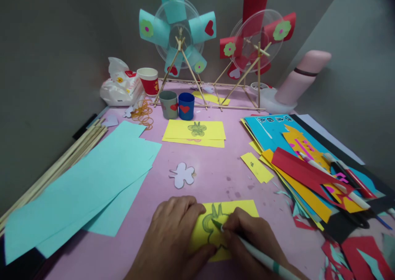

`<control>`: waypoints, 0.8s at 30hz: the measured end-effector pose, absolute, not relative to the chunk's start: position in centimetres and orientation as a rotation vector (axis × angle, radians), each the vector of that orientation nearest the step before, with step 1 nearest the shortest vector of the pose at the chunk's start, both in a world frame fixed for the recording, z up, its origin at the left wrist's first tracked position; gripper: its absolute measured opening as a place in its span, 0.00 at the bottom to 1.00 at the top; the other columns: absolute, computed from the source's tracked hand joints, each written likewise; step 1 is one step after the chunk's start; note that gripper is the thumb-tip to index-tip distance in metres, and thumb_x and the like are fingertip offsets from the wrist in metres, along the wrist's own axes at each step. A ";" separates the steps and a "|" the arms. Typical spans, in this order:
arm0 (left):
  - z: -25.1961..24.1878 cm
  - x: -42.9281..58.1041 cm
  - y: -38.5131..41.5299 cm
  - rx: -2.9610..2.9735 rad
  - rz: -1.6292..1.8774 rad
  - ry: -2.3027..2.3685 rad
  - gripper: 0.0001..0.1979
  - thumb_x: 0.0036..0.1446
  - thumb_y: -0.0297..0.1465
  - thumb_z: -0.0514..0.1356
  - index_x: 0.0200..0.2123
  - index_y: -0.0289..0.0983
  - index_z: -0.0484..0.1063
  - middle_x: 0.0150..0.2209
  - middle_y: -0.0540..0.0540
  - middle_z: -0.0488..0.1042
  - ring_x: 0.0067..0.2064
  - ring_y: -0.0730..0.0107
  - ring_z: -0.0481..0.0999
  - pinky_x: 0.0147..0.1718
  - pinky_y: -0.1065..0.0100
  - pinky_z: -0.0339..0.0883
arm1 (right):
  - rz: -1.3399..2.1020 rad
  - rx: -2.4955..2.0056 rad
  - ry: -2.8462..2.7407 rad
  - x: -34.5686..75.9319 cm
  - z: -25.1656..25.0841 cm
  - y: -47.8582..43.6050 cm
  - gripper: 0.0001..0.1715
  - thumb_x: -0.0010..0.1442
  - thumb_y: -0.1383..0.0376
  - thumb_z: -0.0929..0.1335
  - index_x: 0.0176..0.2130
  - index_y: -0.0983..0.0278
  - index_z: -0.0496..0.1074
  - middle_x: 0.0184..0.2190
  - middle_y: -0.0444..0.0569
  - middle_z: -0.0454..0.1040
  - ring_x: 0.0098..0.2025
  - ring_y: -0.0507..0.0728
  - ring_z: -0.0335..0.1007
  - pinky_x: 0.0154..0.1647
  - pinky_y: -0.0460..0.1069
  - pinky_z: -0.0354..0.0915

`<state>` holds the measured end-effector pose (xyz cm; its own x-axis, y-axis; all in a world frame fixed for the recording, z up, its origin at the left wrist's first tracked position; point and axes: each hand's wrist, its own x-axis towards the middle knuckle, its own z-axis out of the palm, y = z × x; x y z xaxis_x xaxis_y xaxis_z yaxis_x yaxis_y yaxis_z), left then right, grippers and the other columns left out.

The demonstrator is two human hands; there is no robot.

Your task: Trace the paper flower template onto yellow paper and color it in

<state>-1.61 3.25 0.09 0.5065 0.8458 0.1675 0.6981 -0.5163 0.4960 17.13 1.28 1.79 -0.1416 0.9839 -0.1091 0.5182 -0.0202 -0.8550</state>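
A yellow paper slip [243, 208] lies on the pink table [216, 177] at the near edge, with a green flower outline drawn on it. My left hand [173, 239] lies flat on the slip's left part, fingers pressed down on it. My right hand [249, 241] is closed round a white marker [262, 259] with a green tip, and the tip touches the drawing. A white paper flower cut-out [182, 175] lies just beyond the slip.
Light blue sheets [92, 185] and wooden sticks [52, 169] lie at left. A stack of coloured paper with pens [308, 164] is at right. Yellow sheets [194, 131], two small cups [177, 105], a red cup [149, 80] and two paper wheels [179, 29] stand behind.
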 end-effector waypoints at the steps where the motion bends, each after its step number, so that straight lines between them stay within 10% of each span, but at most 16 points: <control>1: 0.1 -1.6 3.3 2.386 0.559 1.285 0.18 0.49 0.40 0.63 0.42 0.41 0.67 0.43 0.45 0.70 0.43 0.55 0.68 0.41 0.56 0.60 | 1.085 -1.564 -1.714 17.1 1.8 1.3 0.07 0.53 0.64 0.62 0.24 0.61 0.61 0.14 0.39 0.63 0.17 0.49 0.58 0.18 0.43 0.51; 24: 0.0 -1.7 3.4 2.414 0.549 1.285 0.19 0.49 0.42 0.64 0.42 0.41 0.66 0.43 0.45 0.70 0.43 0.55 0.69 0.40 0.56 0.60 | 1.279 -1.580 -1.546 17.0 2.6 1.2 0.09 0.48 0.62 0.62 0.21 0.61 0.57 0.15 0.37 0.56 0.18 0.48 0.49 0.19 0.44 0.46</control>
